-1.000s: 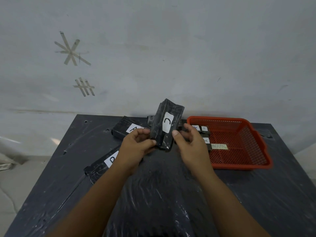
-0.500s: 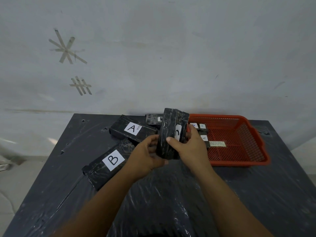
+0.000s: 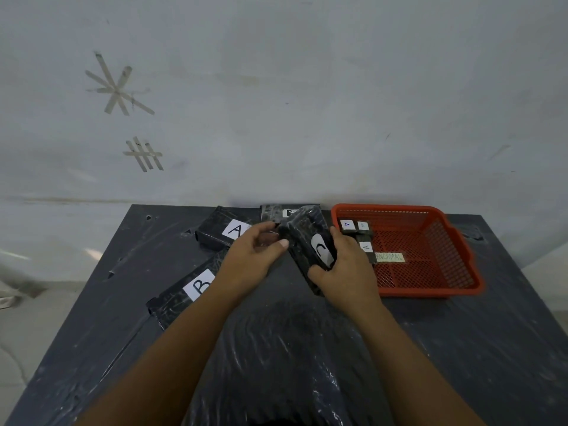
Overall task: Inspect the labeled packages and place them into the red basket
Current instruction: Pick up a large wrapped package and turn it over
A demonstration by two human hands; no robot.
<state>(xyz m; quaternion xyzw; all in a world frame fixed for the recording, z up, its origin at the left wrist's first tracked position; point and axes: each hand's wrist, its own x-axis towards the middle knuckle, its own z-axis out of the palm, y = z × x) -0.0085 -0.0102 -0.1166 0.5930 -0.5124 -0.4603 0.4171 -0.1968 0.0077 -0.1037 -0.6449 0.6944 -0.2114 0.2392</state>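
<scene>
Package C, wrapped in black plastic with a white label, is lifted above the middle of the table toward its far edge, tilted so its upper end leans away and its label faces up and to the right. From the head view, the right hand grips it from the right side, thumb curled over its lower end and fingers behind the label side. The left hand is just left of the package, fingers loosely curled, the thumb tip touching or almost touching its left edge; whether it actually holds the package cannot be told. Package A lies flat near the far edge, left of the hands, and package B lies flat toward the left edge, partly under the left forearm. Another black package with a partly hidden label lies at the far edge behind package C. The red basket sits at the far right corner, just right of the right hand, holding small labelled packages at its left side and a paper tag on its floor.
</scene>
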